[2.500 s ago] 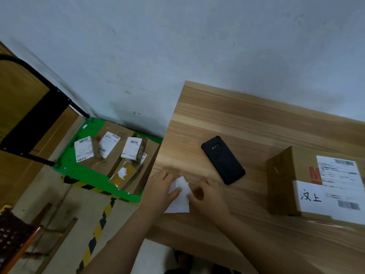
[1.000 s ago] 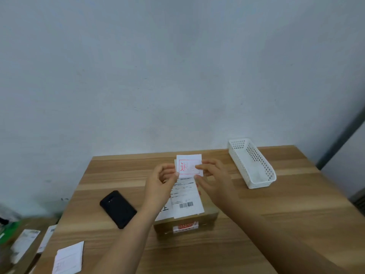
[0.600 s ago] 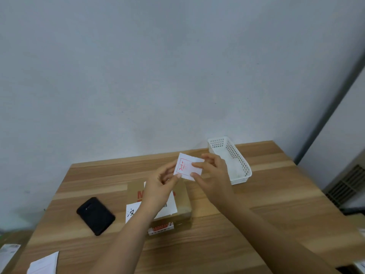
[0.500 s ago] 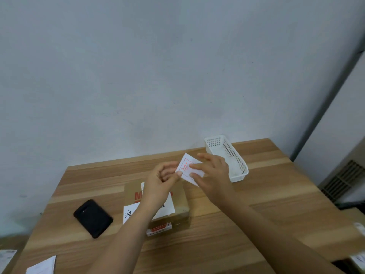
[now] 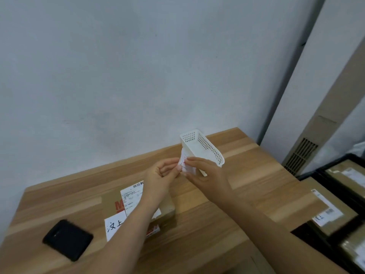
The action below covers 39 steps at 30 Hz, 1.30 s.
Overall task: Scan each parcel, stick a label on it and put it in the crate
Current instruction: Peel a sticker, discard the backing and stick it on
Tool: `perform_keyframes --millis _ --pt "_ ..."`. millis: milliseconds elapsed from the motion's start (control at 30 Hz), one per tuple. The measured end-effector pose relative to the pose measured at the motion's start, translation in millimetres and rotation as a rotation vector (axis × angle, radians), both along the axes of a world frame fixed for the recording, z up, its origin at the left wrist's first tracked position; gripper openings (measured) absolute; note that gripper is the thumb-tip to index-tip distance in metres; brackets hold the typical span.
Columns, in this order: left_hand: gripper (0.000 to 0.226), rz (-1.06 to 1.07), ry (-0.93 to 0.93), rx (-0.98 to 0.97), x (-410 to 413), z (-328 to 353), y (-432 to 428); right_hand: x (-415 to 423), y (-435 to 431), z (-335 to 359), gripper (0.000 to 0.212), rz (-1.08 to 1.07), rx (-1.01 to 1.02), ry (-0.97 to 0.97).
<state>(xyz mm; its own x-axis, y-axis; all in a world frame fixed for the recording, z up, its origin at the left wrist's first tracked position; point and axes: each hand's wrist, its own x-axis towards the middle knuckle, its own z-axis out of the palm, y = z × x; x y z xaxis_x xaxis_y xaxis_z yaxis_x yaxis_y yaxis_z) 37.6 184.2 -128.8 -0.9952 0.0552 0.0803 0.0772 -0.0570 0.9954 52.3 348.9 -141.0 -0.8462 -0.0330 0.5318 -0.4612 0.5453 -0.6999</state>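
Inspector: Hands first. State of each?

Recorder: Left hand (image 5: pixel 161 174) pinches one edge of the label (image 5: pixel 184 164) between thumb and forefinger, with the other fingers curled in. Right hand (image 5: pixel 206 176) holds the opposite side with fairly straight fingers; its thumb is not clearly seen. Both keep the label off the table (image 5: pixel 246 175), just in front of the white basket (image 5: pixel 207 149) at the far edge.

Inspector: Condition of the label?

Recorder: Small white slip with red print, bent and seen almost edge-on. Whether the backing is off cannot be told. Judgement: it is being readied for sticking.

Inspector: Location of the parcel?

Recorder: Parcel (image 5: pixel 110 203) lies flat on the table, below and left of the hands, toward the near edge. The left forearm crosses over its top, so the left hand is the nearer one. Its long axis appears to run near edge to far edge, slightly slanted, but the forearm hides too much to be firm. A printed shipping sheet (image 5: pixel 131 195) already covers part of the top.

Inspector: Coming move?

Recorder: Judgement: the label must travel down and leftward onto bare cardboard. Crate (image 5: pixel 324 168) stands beyond the table's right edge, and a phone (image 5: pixel 68 239) lies near the near-left corner.
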Motion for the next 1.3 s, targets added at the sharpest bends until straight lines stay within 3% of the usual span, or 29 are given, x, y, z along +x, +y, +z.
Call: perform_keyframes --millis 267,633,1133,1300 --pt "0.016 -0.003 0.013 -0.084 -4.6 4.6 3.6 7.8 2.0 5.4 0.029 -0.072 -0.090 -0.113" --pt "0.022 -0.190 -0.095 0.146 -1.2 0.4 14.0 17.2 8.8 4.8 0.030 -0.057 -0.218 -0.219" --pt "0.017 -0.088 -0.076 -0.081 -58.1 -16.2 83.5 -46.1 73.5 -22.2 0.006 -0.021 -0.379 -0.272" --pt "0.013 0.050 -0.078 -0.144 -100.3 -38.4 125.6 -102.8 117.4 -45.3 0.009 -0.062 -0.380 -0.334"
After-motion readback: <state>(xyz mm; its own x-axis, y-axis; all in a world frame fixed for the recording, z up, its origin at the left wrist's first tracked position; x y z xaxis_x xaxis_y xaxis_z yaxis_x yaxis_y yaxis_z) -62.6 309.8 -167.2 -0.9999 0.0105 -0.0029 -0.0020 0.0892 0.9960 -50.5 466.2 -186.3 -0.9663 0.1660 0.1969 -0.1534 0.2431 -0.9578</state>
